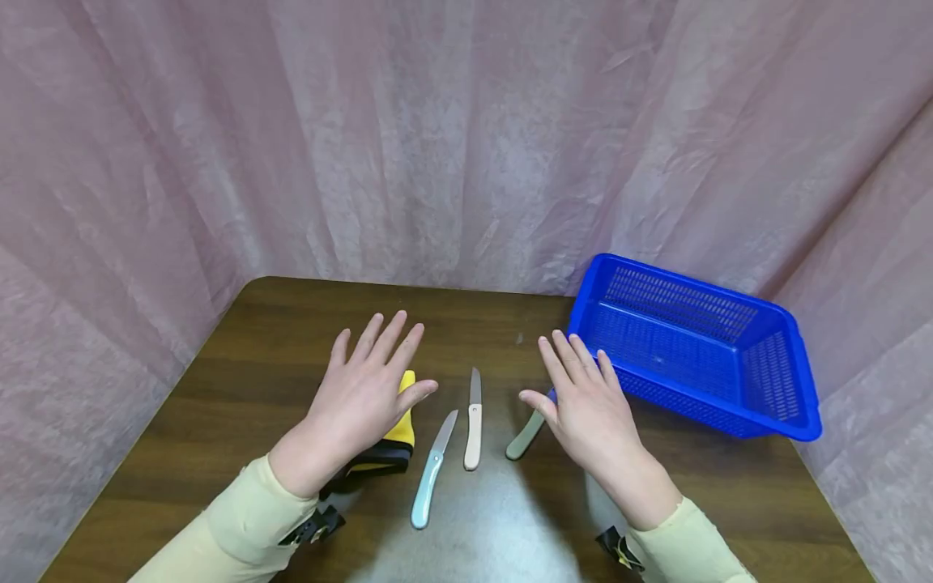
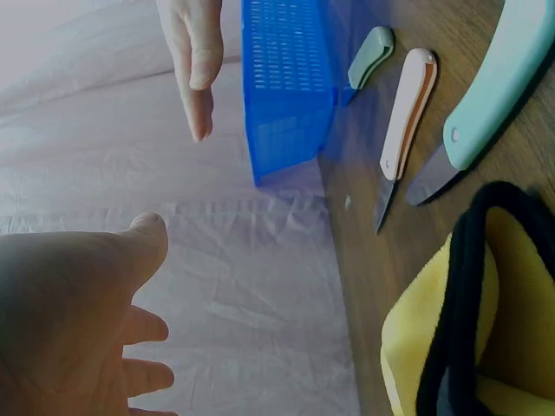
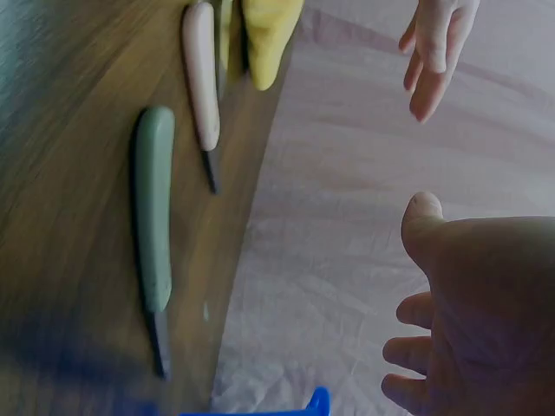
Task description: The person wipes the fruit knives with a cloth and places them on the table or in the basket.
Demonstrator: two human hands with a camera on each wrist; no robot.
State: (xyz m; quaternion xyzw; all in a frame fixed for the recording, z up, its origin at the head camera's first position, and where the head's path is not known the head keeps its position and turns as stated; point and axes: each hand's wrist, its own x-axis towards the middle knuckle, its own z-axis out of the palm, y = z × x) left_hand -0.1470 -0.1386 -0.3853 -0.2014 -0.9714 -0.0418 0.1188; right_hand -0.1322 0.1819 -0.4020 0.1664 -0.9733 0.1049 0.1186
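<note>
My left hand [image 1: 357, 393] hovers with fingers spread over a folded yellow cloth with black edging [image 1: 402, 425], hiding part of it. My right hand [image 1: 586, 409], also spread and holding nothing, is over a knife with a grey-green handle [image 1: 525, 437]; the blade of that knife [image 3: 159, 342] shows in the right wrist view. Between the hands lie two more knives, one with a light blue handle [image 1: 427, 490] and one with a cream handle [image 1: 474, 437]. Their blades point away from me.
A blue plastic basket [image 1: 692, 279] with perforated sides stands at the right rear of the brown wooden table [image 1: 219, 405]. Nothing shows inside it. A pinkish curtain [image 1: 466, 146] hangs behind the table and along both sides.
</note>
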